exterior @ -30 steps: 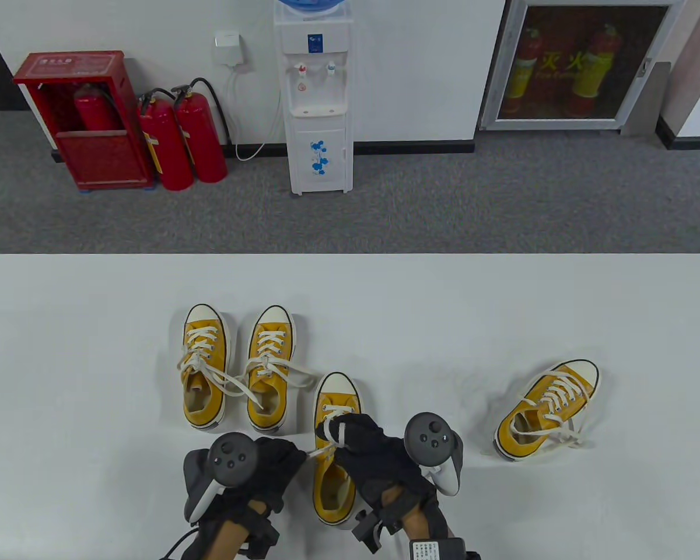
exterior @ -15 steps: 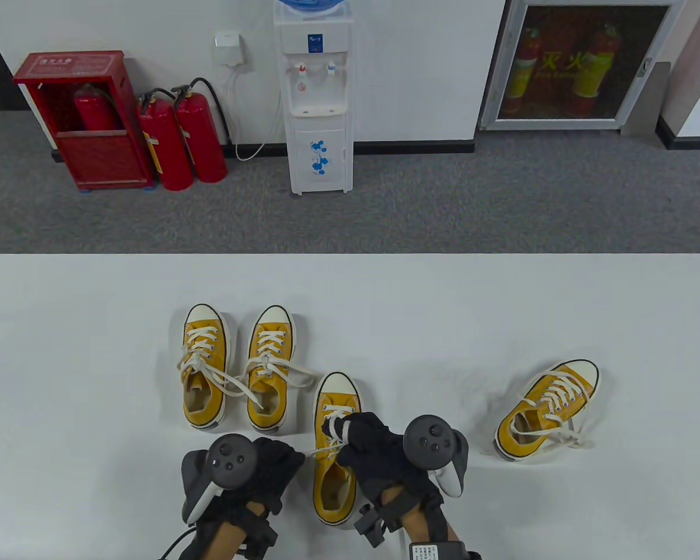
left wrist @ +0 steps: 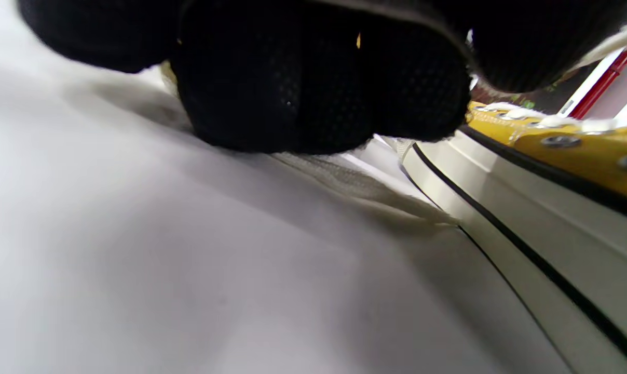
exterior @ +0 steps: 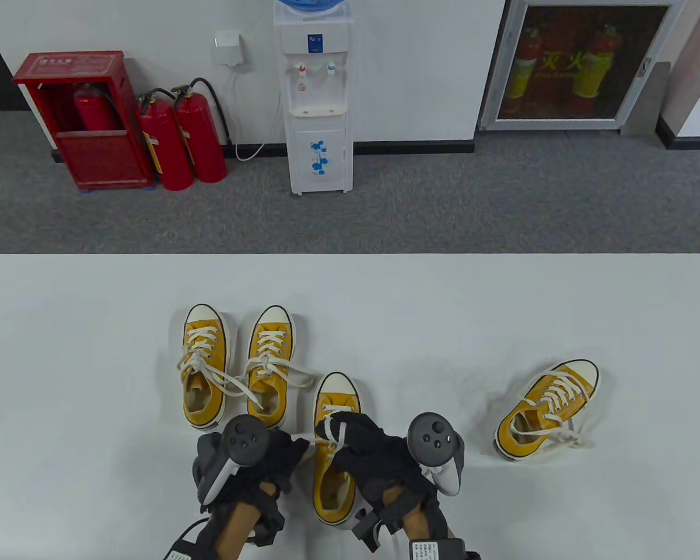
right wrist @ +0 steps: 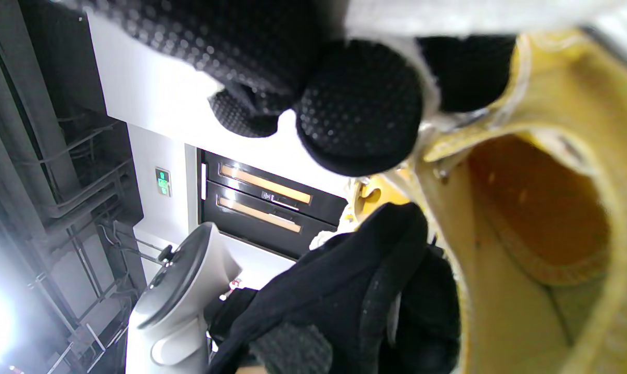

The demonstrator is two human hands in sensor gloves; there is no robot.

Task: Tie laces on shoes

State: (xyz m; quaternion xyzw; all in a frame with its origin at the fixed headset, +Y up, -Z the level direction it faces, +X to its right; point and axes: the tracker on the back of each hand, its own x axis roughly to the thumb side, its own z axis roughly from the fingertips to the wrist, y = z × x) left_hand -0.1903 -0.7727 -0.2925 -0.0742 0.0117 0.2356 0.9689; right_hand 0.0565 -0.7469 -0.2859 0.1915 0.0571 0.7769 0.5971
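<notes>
Right hand (exterior: 364,443) pinches lace (exterior: 333,434) above lower-centre shoe (exterior: 333,466); left hand (exterior: 268,464) probably grips other end; uneven pull slips knot.

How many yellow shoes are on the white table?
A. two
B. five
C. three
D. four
D: a pair stands side by side on the table, one shoe lies between the hands, and one shoe lies apart at the right.
</notes>
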